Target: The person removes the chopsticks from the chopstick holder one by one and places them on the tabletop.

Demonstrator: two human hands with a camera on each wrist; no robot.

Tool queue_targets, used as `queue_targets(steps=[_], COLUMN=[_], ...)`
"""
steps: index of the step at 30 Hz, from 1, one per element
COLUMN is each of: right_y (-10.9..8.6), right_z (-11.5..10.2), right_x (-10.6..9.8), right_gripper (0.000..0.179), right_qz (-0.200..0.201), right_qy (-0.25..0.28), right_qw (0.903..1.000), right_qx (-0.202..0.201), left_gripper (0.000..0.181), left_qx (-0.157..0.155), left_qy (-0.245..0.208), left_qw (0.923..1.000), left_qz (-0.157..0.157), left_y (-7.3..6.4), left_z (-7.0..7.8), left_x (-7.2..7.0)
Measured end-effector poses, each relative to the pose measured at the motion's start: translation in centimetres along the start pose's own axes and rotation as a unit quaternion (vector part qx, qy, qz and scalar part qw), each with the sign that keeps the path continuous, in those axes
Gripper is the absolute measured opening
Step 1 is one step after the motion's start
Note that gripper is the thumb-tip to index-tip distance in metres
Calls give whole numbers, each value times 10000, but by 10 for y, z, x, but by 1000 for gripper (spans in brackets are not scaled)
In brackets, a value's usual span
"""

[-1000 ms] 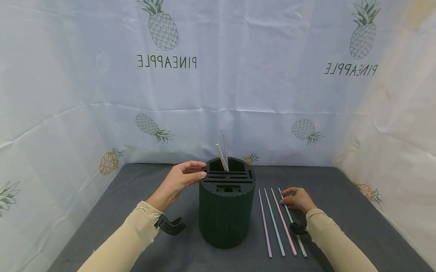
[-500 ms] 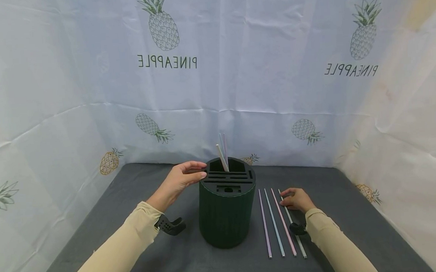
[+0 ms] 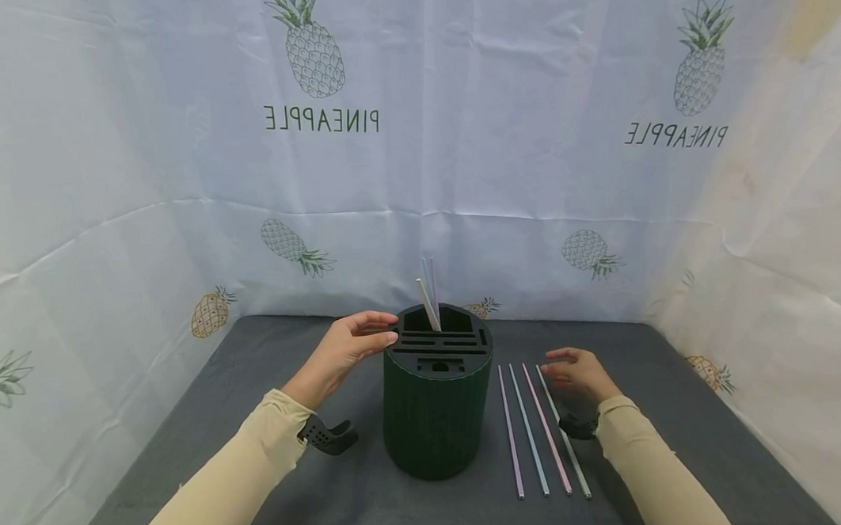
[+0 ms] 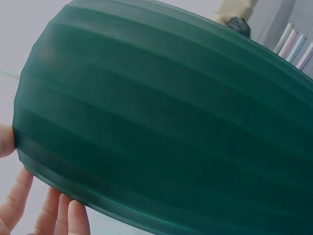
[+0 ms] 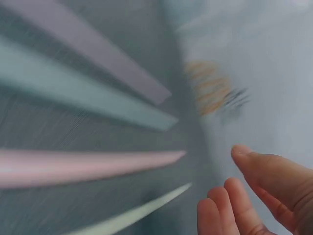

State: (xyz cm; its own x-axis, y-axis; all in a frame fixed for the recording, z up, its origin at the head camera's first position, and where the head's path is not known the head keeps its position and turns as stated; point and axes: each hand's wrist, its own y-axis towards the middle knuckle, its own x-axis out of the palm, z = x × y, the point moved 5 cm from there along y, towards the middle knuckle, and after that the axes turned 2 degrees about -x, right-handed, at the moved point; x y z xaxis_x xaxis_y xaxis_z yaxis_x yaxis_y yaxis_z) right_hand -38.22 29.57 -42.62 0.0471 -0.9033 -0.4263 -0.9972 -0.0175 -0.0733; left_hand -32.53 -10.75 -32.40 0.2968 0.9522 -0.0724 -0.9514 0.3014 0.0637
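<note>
Grip's empty in my right hand (image 3: 582, 374), loose right by the pale green chopstick (image 3: 575, 462) on the table (image 3: 684, 391); left hand (image 3: 343, 350), fingers extended, touches the knife block (image 3: 435, 428); sloppy sideways pinch could knock that stick into the pink chopstick (image 3: 546, 429).

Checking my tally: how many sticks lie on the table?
4, side by side: purple stick, blue stick, pink stick, then pale green stick, right of the green holder. Some may hide behind it.

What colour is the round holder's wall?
The holder's wall is dark green, clearest in the left wrist view.
</note>
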Motion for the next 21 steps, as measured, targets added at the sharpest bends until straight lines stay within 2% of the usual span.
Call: queue_targets(steps=[5,9,12,16,21], right_y=[-5,-18,-29,-46,-62], right_z=[-50,-100,-138,-182,-223], right_x=[-7,-5,1,15,39], right_gripper=[55,57,47,35,26], right_qz=[-61,-130,-181,-334,-611], right_qy=[618,1205,1595,2009,2127], right_qw=[9965,9857,9707,9461,9258], right_qx=[-561,-1167,-1785,-2518,-3064], left_gripper=[47,47,47,47,47], left_qx=[19,17,17,-17,-24], left_qy=[8,15,28,32,39], left_qw=[10000,10000,10000,10000,10000], left_qz=[-11,-22,-18,16,37], left_y=[0,0,0,0,1], left_z=[0,0,0,-1,-1], left_x=[0,0,0,-1,-1])
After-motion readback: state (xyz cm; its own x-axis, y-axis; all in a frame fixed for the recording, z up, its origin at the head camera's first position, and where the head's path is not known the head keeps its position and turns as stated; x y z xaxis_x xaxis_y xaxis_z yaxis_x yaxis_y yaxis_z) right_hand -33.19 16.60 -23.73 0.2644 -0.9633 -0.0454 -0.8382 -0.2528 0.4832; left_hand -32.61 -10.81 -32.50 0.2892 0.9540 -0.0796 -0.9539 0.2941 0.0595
